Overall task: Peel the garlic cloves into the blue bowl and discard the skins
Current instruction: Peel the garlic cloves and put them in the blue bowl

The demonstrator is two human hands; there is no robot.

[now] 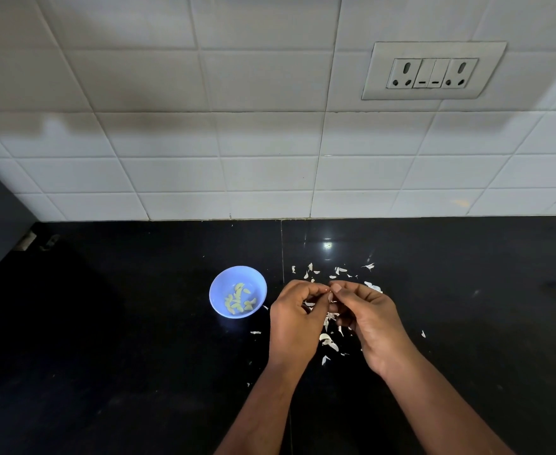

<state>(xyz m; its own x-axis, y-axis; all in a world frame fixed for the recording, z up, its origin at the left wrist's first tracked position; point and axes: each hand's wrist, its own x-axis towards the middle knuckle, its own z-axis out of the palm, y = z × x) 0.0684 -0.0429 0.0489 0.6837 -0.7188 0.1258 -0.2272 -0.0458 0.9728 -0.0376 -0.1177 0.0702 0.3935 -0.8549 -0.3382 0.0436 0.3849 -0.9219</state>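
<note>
Now | both hands' grip, left hand [294, 318] and right hand [367, 318], pinching something (hidden) | papery skins [329, 343] | round blue bowl [219, 305]

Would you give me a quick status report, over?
Left hand and right hand pinching a clove together. Blue bowl holds peeled cloves. Skins scattered beneath.

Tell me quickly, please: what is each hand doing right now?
Left hand: fingers curled, pinching something small at the fingertips; what it is cannot be told.
Right hand: fingers curled, pinching at the same spot.
</note>
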